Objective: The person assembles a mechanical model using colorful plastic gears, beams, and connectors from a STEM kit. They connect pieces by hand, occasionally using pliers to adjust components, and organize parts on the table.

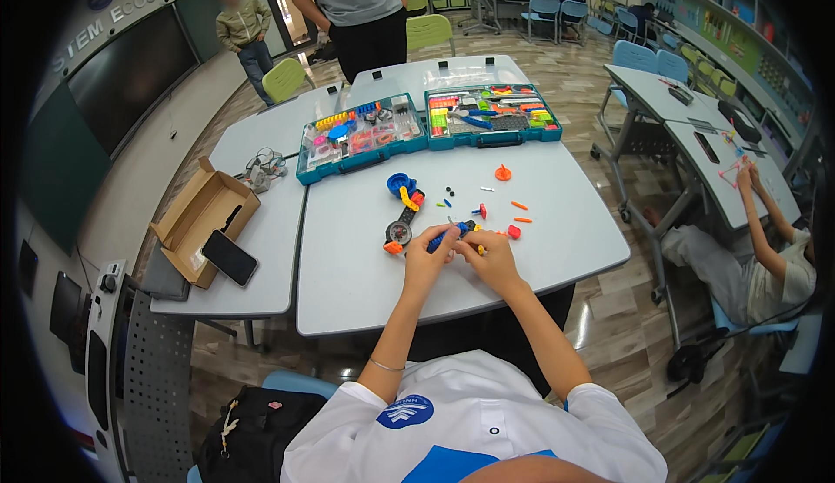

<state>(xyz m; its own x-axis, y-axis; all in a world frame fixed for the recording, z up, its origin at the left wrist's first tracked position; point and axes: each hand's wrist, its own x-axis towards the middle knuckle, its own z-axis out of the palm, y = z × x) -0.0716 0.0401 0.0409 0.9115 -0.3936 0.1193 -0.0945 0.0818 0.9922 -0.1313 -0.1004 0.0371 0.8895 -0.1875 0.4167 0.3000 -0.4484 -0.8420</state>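
The left hand (424,255) grips a small blue part (437,242), the right hand (493,261) close against it; two teal cases (541,136) lie open beyond them.

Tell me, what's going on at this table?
A person in a white shirt is handling small plastic parts. The left fingers hold a blue piece; the right fingers are right beside it, but what they pinch is unclear. Loose colourful bits lie on the white table, with a dark wheel to the left and two teal trays of parts behind.
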